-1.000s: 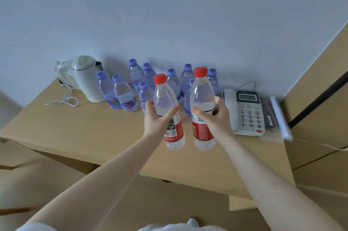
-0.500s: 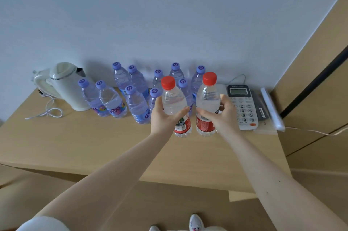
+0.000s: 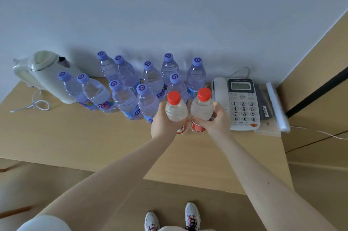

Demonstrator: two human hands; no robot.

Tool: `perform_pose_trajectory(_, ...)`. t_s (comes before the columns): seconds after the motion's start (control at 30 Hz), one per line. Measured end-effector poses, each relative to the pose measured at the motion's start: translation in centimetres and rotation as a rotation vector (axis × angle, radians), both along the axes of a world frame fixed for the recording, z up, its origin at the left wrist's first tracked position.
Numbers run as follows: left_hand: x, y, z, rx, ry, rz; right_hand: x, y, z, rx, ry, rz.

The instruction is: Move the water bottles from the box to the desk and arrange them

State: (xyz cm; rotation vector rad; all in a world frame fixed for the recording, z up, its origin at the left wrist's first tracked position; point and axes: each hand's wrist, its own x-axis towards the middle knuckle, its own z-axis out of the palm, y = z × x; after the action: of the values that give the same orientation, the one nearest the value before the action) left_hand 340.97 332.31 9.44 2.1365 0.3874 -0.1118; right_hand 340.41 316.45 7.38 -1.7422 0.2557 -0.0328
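My left hand [image 3: 163,122] grips a clear bottle with a red cap [image 3: 175,108] around its body. Right beside it, my right hand [image 3: 216,120] grips a second red-capped bottle [image 3: 202,107]. Both bottles stand upright, side by side, low over the wooden desk [image 3: 75,136], just in front of a cluster of several purple-capped water bottles [image 3: 124,97] that stand along the wall. Whether the bases of the two held bottles touch the desk is hidden by my hands. The box is out of view.
A pale green electric kettle [image 3: 47,74] with a white cord stands at the desk's back left. A white desk telephone [image 3: 243,102] sits right of my right hand, with a plastic-wrapped flat item [image 3: 276,106] beyond it. A wooden panel rises on the right.
Both hands have moved forward and down with the red-capped bottles, from above the desk's front part to just in front of the purple-capped cluster. I stand closer to the desk.
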Motion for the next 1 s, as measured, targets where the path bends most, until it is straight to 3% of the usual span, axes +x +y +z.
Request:
perform_pose_trajectory(0.27,0.5,-0.1,-1.4,0.085,0.018,-0.011,0.4,-0.3,-1.6,-0.031,-0.060,0.049)
perform_pose_trajectory(0.67,-0.5,1.7,-2.1,-0.072,0.045,-0.144,-0.6,0.3,-1.3,-0.013,-0.062,0.090)
perform_pose_trajectory(1.0,-2.9,5.8,-1.5,0.116,0.108,-0.333,-6.2,2.4,2.0,-0.111,-0.077,-0.144)
